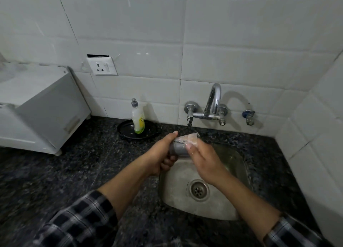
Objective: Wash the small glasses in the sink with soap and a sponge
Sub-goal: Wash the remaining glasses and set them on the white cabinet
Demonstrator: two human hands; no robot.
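My left hand (161, 154) grips a small clear glass (181, 147), held on its side above the back left corner of the steel sink (170, 200). My right hand (206, 162) is at the glass's open end, with fingers pushed into it. No sponge shows; whether one is inside the glass I cannot tell. A soap bottle (138, 119) with a grey cap and a yellow-green label stands on a black plate (126, 129) to the left of the sink. The chrome tap (213, 103) is on the wall behind the glass.
A dark speckled stone counter (74, 172) surrounds the sink. A white appliance (40, 107) stands at the far left. A wall socket (102, 65) sits above the counter, and a small valve (248, 116) to the right of the tap. A tiled wall closes the right side.
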